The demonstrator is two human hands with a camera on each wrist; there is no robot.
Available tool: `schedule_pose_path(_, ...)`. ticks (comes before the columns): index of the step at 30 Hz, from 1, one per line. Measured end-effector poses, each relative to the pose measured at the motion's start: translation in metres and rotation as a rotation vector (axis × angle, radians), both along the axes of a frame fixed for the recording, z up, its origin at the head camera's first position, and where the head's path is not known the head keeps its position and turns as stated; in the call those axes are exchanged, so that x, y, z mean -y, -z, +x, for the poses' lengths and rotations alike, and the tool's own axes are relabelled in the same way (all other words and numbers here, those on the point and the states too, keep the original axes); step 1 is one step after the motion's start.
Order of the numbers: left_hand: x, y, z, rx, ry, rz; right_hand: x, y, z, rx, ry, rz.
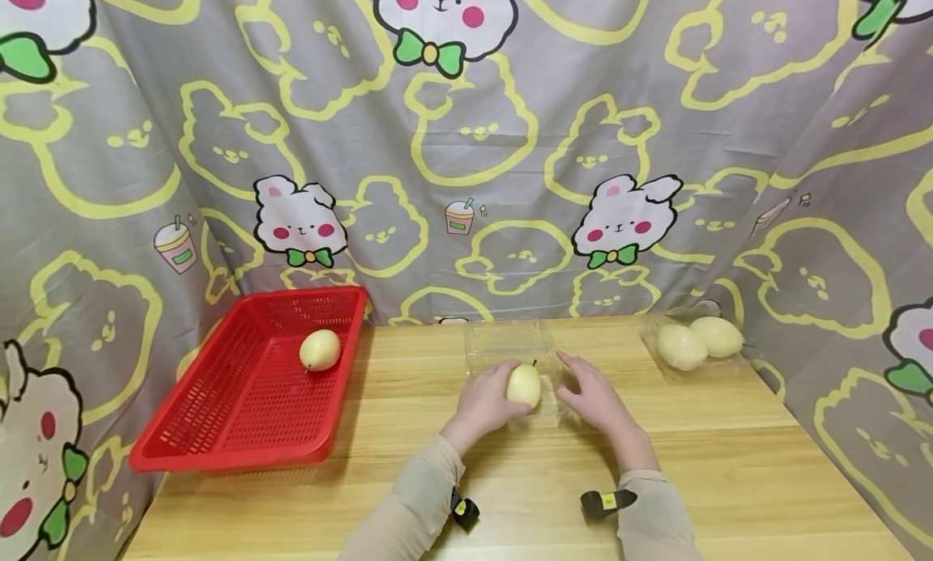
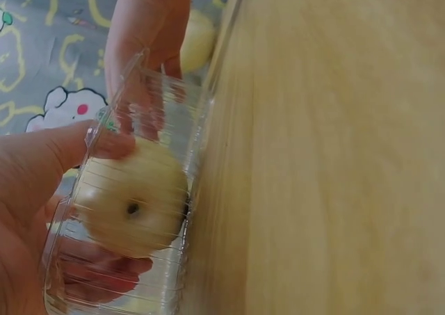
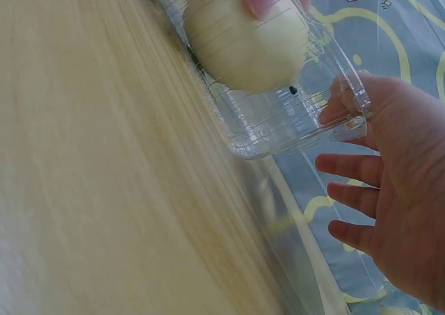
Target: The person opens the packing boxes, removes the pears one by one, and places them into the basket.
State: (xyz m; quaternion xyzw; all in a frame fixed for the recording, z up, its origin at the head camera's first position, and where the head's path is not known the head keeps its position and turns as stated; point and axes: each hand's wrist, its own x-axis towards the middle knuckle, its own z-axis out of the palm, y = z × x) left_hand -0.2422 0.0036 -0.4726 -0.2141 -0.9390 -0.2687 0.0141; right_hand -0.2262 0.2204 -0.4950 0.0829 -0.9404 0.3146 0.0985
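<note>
In the head view my left hand (image 1: 484,397) grips a pale yellow pear (image 1: 524,385), its stem pointing up and away. The pear is inside a clear plastic clamshell box (image 1: 510,337), whose lid stands open toward the back. The left wrist view shows the pear (image 2: 142,204) through the box wall, with my left thumb on top of it and fingers beneath. My right hand (image 1: 594,395) is at the right side of the box, fingers extended and apart. In the right wrist view its thumb side overlaps the box rim (image 3: 358,92); whether it touches is unclear.
A red perforated basket (image 1: 236,461) stands on the left with one pear (image 1: 320,350) in it. At the back right, a clear box holds two pears (image 1: 682,348). A patterned curtain (image 1: 466,156) hangs behind the wooden table (image 1: 525,496).
</note>
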Motion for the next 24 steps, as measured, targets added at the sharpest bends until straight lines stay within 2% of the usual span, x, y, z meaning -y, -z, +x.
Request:
schedule_pose_path(7,-0.0012,-0.0003,-0.0005,0.000,-0.021,0.030,0.0000,-0.0009,0.0003,0.004,-0.004,0.000)
schedule_pose_path(12,0.0015,0.0012,-0.0041,-0.008,-0.014,0.106,0.0006,-0.0013,0.0008,0.003,-0.003,0.000)
schedule_pose_path(18,0.0041,-0.0013,-0.0056,0.039,-0.011,0.205,0.0006,-0.0013,0.0012,0.009,0.000,-0.004)
schedule_pose_path(24,0.0040,-0.0031,-0.0063,0.040,-0.018,0.243,-0.0002,-0.0006,0.0012,0.002,-0.005,-0.005)
